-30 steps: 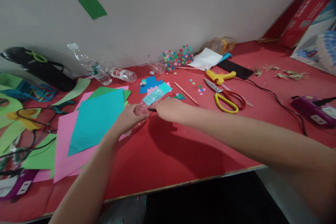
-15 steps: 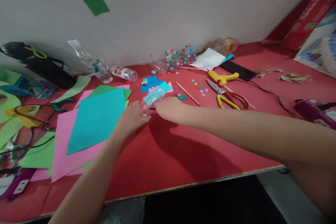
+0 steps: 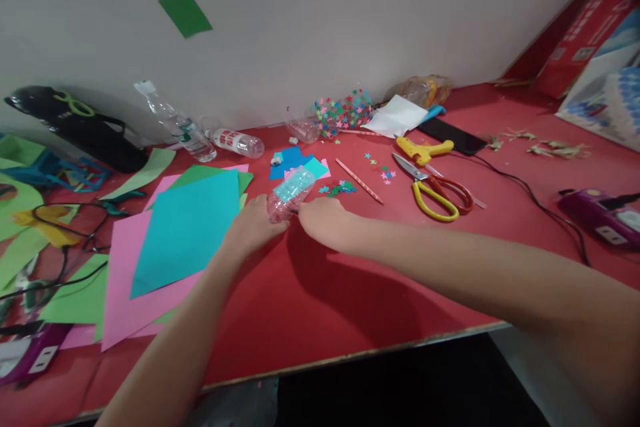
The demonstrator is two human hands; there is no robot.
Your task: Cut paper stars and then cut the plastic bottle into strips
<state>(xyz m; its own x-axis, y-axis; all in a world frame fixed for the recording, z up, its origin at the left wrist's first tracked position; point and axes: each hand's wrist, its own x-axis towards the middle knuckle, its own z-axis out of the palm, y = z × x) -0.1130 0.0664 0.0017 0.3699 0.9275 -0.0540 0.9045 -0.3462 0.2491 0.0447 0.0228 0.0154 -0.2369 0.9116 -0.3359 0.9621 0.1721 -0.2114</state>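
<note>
A clear plastic bottle lies tilted on the red table, with blue paper showing through its wall. My left hand is closed around the bottle's near left end. At the bottle's right side is my right hand, its fingers curled. A small dark tip shows between that hand and the bottle, but what it belongs to is hidden. Behind the bottle lie cut blue paper pieces and a pink edge. Small star sequins are scattered just beyond my right hand.
Coloured paper sheets lie to the left. Scissors, a yellow glue gun and a patterned paper straw lie to the right. Bottles and a star-covered bottle line the wall. A cable runs to a purple power strip.
My right hand has shifted slightly down, away from the sequins, so more of them show. My left hand stays on the bottle. The view has tilted slightly.
</note>
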